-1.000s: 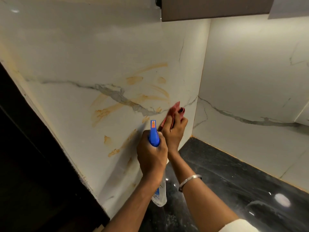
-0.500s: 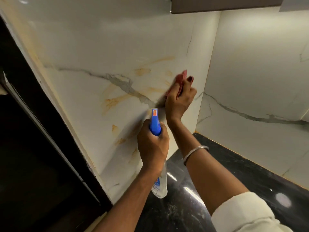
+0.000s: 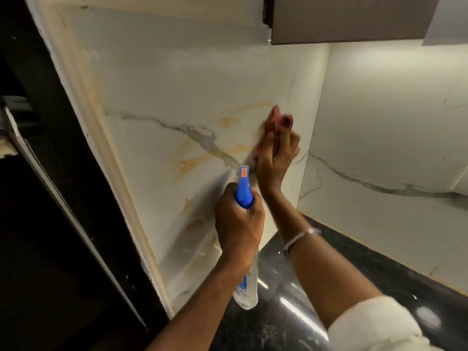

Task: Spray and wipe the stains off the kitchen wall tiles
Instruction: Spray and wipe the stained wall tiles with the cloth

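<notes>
I wore a white sleeve (image 3: 374, 323), bunched in soft folds above my right forearm, and a thin silvery bangle (image 3: 301, 236) round that wrist. One fingernail (image 3: 286, 120) on my right hand (image 3: 276, 158) was painted dark red. My left hand (image 3: 238, 224) and forearm were bare.

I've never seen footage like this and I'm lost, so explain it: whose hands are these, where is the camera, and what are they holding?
No machine here: a person's two bare hands, filmed by a camera worn on their head, looking forward and down. The left hand grips a spray bottle with a blue top. The right hand holds a red cloth against the white wall tile, which carries orange stains. Below lies a black counter.
</notes>
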